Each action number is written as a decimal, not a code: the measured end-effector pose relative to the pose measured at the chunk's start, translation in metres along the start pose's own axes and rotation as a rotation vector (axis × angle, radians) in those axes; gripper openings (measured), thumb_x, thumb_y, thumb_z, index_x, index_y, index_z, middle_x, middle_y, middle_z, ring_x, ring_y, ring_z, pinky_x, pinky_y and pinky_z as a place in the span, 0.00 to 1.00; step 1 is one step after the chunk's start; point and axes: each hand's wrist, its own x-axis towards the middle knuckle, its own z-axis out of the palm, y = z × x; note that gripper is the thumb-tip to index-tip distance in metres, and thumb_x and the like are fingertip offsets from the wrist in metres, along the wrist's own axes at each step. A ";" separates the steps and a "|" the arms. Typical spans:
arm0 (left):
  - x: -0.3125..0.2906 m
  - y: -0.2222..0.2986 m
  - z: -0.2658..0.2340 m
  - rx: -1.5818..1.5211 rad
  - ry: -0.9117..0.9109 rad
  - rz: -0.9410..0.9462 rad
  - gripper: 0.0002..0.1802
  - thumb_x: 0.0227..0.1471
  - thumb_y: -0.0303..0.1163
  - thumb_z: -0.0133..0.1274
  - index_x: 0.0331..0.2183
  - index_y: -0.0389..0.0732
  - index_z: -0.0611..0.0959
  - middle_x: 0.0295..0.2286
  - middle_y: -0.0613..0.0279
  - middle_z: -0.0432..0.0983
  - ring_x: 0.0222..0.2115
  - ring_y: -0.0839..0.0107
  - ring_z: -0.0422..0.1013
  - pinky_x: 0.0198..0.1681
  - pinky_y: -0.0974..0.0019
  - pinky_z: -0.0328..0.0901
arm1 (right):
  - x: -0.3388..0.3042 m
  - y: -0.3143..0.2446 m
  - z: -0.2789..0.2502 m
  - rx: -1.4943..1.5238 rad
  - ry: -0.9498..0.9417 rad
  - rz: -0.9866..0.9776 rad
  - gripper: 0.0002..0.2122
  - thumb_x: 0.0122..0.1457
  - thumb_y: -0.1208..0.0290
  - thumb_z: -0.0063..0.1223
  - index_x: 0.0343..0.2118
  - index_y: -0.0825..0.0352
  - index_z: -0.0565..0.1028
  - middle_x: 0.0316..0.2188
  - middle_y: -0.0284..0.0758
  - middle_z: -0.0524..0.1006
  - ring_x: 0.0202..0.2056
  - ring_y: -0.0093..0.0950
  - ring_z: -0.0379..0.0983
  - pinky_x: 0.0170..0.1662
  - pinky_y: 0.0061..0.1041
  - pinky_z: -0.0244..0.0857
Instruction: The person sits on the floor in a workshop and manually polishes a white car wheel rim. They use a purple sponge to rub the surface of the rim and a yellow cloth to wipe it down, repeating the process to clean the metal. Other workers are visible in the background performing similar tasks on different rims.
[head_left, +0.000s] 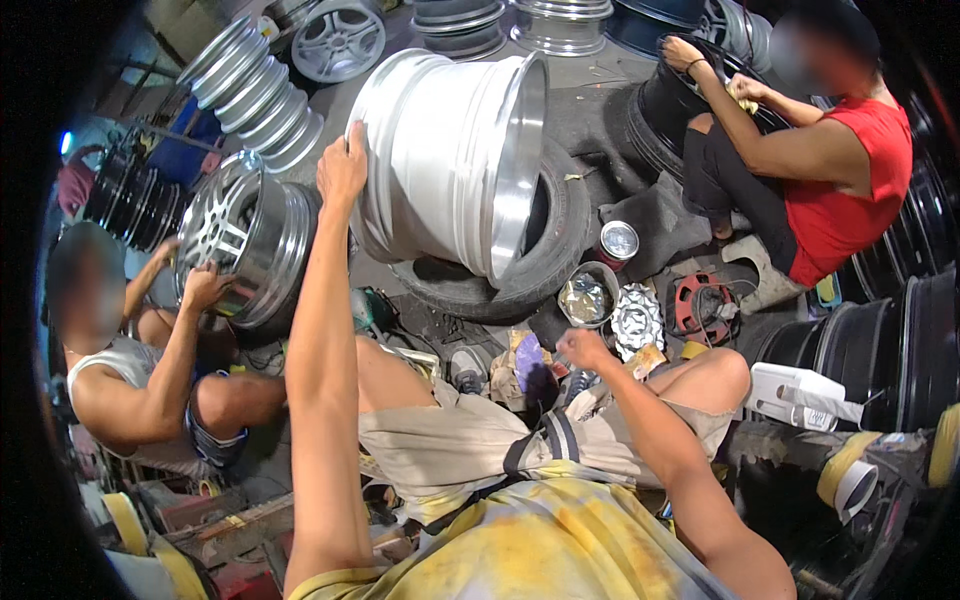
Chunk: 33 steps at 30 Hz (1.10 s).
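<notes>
A large silver wheel rim (430, 155) stands on its edge, tilted, on a black tyre (450, 290) lying flat in front of me. My left hand (343, 168) reaches forward with its fingers closed over the rim's left edge. Above my right knee, my right hand (585, 350) hangs with curled fingers, slightly blurred; whether something small is in them is hidden. Just beyond it stands an open tin (588, 295) with shiny contents, beside a crumpled foil-like silver piece (638, 320). Crumpled paper and a purple scrap (530, 355) lie between my shoes.
A person in a white top (135, 360) handles a spoked chrome wheel at left. At right, a person in red (850, 180) works on a black wheel. A lidded can (618, 243), a red slotted part (700, 305) and a white box (795, 393) lie nearby. Stacked rims (250, 95) stand behind.
</notes>
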 end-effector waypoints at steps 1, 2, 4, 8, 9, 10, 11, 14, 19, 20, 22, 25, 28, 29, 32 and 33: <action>-0.009 0.005 -0.008 0.028 -0.001 -0.015 0.40 0.65 0.65 0.38 0.42 0.37 0.87 0.41 0.33 0.80 0.48 0.33 0.73 0.52 0.41 0.65 | 0.001 0.002 0.017 -0.112 -0.077 0.067 0.17 0.58 0.57 0.61 0.40 0.69 0.82 0.34 0.48 0.84 0.39 0.44 0.83 0.46 0.40 0.76; -0.022 0.012 -0.013 0.049 -0.008 -0.032 0.40 0.65 0.64 0.38 0.42 0.37 0.87 0.41 0.33 0.80 0.48 0.33 0.73 0.52 0.40 0.65 | 0.001 0.002 0.032 -0.228 -0.156 0.143 0.18 0.57 0.57 0.61 0.40 0.69 0.83 0.35 0.48 0.84 0.41 0.44 0.83 0.47 0.41 0.75; -0.058 0.048 -0.035 0.020 0.018 -0.008 0.37 0.66 0.60 0.39 0.38 0.33 0.86 0.38 0.31 0.80 0.44 0.32 0.74 0.49 0.39 0.66 | -0.005 0.000 0.048 -0.361 -0.241 0.229 0.18 0.55 0.58 0.60 0.42 0.67 0.84 0.42 0.48 0.83 0.45 0.45 0.82 0.50 0.43 0.75; -0.101 0.082 -0.039 -0.130 0.209 0.081 0.30 0.67 0.51 0.46 0.31 0.31 0.85 0.29 0.32 0.79 0.33 0.32 0.75 0.38 0.39 0.67 | -0.013 0.026 0.098 -0.661 -0.213 0.225 0.17 0.57 0.59 0.56 0.44 0.62 0.85 0.47 0.37 0.82 0.55 0.41 0.74 0.49 0.45 0.75; -0.108 0.083 -0.038 -0.189 0.219 0.040 0.29 0.67 0.50 0.47 0.31 0.33 0.84 0.28 0.33 0.78 0.33 0.33 0.75 0.37 0.40 0.67 | -0.015 0.014 0.091 -0.710 -0.330 0.148 0.17 0.60 0.58 0.53 0.46 0.61 0.85 0.49 0.39 0.79 0.56 0.43 0.71 0.46 0.47 0.75; -0.108 0.072 -0.038 -0.196 0.222 -0.010 0.28 0.67 0.50 0.47 0.30 0.33 0.83 0.27 0.34 0.78 0.31 0.34 0.75 0.35 0.41 0.67 | -0.020 -0.007 0.081 -0.632 -0.311 0.176 0.17 0.60 0.60 0.53 0.46 0.62 0.84 0.50 0.44 0.77 0.57 0.43 0.68 0.44 0.45 0.75; -0.106 0.075 -0.039 -0.238 0.206 -0.041 0.29 0.67 0.50 0.47 0.30 0.33 0.83 0.26 0.34 0.78 0.31 0.33 0.75 0.35 0.42 0.67 | -0.021 0.011 0.096 -0.587 -0.141 0.166 0.17 0.59 0.60 0.54 0.46 0.62 0.84 0.48 0.46 0.78 0.55 0.43 0.68 0.43 0.43 0.74; -0.096 0.071 -0.041 -0.279 0.191 -0.049 0.29 0.67 0.51 0.46 0.29 0.32 0.82 0.25 0.35 0.77 0.30 0.33 0.74 0.35 0.41 0.67 | -0.013 0.012 0.102 -0.498 -0.037 0.146 0.17 0.57 0.61 0.56 0.46 0.62 0.83 0.46 0.48 0.79 0.53 0.45 0.71 0.47 0.43 0.74; -0.069 0.095 -0.016 -0.243 0.091 -0.003 0.31 0.68 0.52 0.44 0.28 0.32 0.80 0.28 0.34 0.79 0.34 0.32 0.75 0.39 0.38 0.66 | 0.002 -0.015 0.061 -0.443 -0.362 0.102 0.18 0.54 0.66 0.59 0.47 0.68 0.81 0.49 0.53 0.80 0.54 0.47 0.76 0.58 0.39 0.71; -0.062 0.100 -0.011 -0.228 0.090 -0.002 0.31 0.67 0.52 0.44 0.29 0.32 0.81 0.29 0.33 0.79 0.34 0.32 0.75 0.39 0.38 0.66 | 0.001 -0.025 0.047 -0.361 -0.364 0.128 0.18 0.54 0.65 0.60 0.46 0.69 0.81 0.48 0.52 0.80 0.53 0.47 0.77 0.57 0.39 0.71; -0.045 0.105 0.000 -0.185 0.092 -0.007 0.32 0.67 0.53 0.43 0.30 0.32 0.81 0.30 0.33 0.79 0.36 0.31 0.74 0.40 0.37 0.66 | 0.001 -0.041 0.024 -0.194 -0.376 0.165 0.18 0.54 0.64 0.61 0.45 0.70 0.81 0.47 0.52 0.81 0.53 0.48 0.77 0.55 0.40 0.72; -0.033 0.108 0.006 -0.178 0.074 0.001 0.32 0.67 0.53 0.42 0.30 0.32 0.81 0.32 0.33 0.79 0.38 0.31 0.74 0.42 0.38 0.66 | -0.014 -0.060 -0.033 -0.085 -0.207 -0.079 0.16 0.56 0.59 0.63 0.39 0.69 0.80 0.40 0.51 0.82 0.45 0.47 0.79 0.48 0.43 0.72; -0.033 0.103 0.006 -0.260 0.009 0.010 0.34 0.67 0.55 0.42 0.28 0.31 0.81 0.28 0.37 0.80 0.34 0.36 0.76 0.40 0.41 0.66 | -0.012 -0.068 -0.074 0.139 0.066 -0.227 0.15 0.57 0.59 0.65 0.34 0.69 0.80 0.31 0.45 0.82 0.34 0.42 0.79 0.40 0.39 0.73; -0.033 0.097 0.002 -0.295 -0.018 -0.002 0.36 0.67 0.56 0.42 0.27 0.30 0.80 0.26 0.39 0.80 0.32 0.39 0.77 0.39 0.42 0.66 | -0.011 -0.095 -0.102 0.324 0.025 -0.016 0.14 0.56 0.61 0.67 0.30 0.69 0.79 0.26 0.41 0.80 0.30 0.34 0.78 0.36 0.32 0.72; -0.010 0.070 0.015 -0.615 -0.084 -0.222 0.39 0.66 0.60 0.43 0.23 0.31 0.79 0.19 0.55 0.76 0.25 0.59 0.73 0.33 0.52 0.66 | 0.032 -0.091 -0.154 0.305 0.425 -0.210 0.14 0.57 0.62 0.67 0.28 0.70 0.77 0.22 0.36 0.77 0.22 0.24 0.70 0.28 0.30 0.66; -0.001 0.054 0.018 -0.768 -0.169 -0.281 0.38 0.65 0.61 0.46 0.21 0.35 0.79 0.18 0.66 0.71 0.23 0.74 0.66 0.29 0.63 0.63 | 0.045 -0.096 -0.177 0.426 0.437 -0.065 0.14 0.59 0.64 0.65 0.27 0.70 0.76 0.21 0.35 0.76 0.23 0.22 0.70 0.28 0.28 0.65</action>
